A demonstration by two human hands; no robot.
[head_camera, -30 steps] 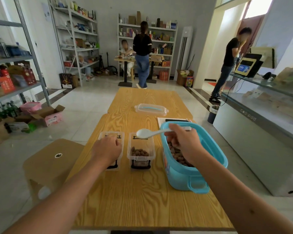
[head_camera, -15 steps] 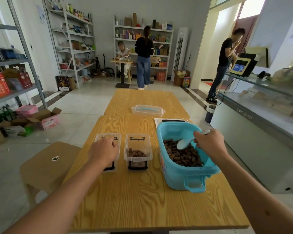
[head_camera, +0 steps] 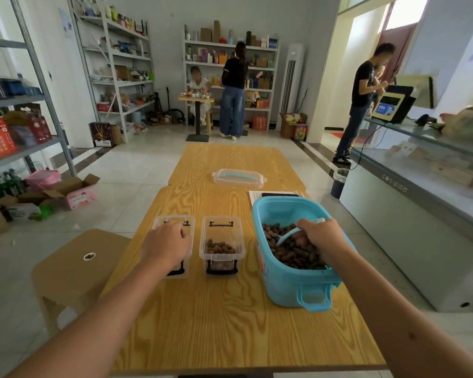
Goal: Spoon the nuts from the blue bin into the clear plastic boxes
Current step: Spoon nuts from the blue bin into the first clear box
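Two clear plastic boxes (head_camera: 221,245) sit left of the blue bin (head_camera: 292,279); the nearer holds few nuts (head_camera: 295,249). The right hand (head_camera: 321,236) grips a spoon (head_camera: 291,234) dug into the bin's nuts. The left hand (head_camera: 165,245), loosely curled, rests on the far-left box. An overfilled scoop could spill across the wooden table (head_camera: 230,323).

You have two clear boxes at frame center, the left box (head_camera: 173,227) and the middle box (head_camera: 221,245), plus one blue bin (head_camera: 290,285) lower right, one spoon (head_camera: 292,233), one clear lid (head_camera: 239,178) above center, and one stool (head_camera: 77,266) lower left. Three people stand or sit in the upper half.
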